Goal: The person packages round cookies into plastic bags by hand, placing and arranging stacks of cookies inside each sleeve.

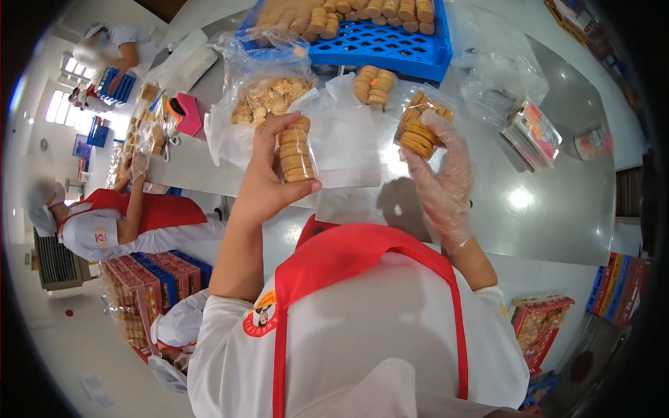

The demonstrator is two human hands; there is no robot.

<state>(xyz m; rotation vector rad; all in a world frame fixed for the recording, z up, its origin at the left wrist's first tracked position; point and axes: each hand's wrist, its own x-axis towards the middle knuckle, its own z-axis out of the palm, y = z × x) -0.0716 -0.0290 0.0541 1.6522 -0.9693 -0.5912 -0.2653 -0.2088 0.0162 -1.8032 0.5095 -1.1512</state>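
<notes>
My bare left hand (pixel 268 167) is wrapped round a clear packet of stacked round cookies (pixel 295 150), held upright over the metal table (pixel 488 223). On the right, my gloved right hand (pixel 442 171) grips a short stack of cookies (pixel 418 139) between thumb and fingers. Just behind that stack are more cookies (pixel 437 104) in clear wrap. Another cookie packet (pixel 373 85) lies between my hands, farther back. A clear bag of broken cookies (pixel 272 96) rests behind my left hand, beside white paper sheets (pixel 341 139).
A blue crate (pixel 390 59) with many cookies stands at the back. Clear plastic bags (pixel 495 63) and a stack of labels (pixel 533 136) lie at the right. Scissors (pixel 171 145) and a pink holder (pixel 189 117) are at the left, near a co-worker (pixel 125 216).
</notes>
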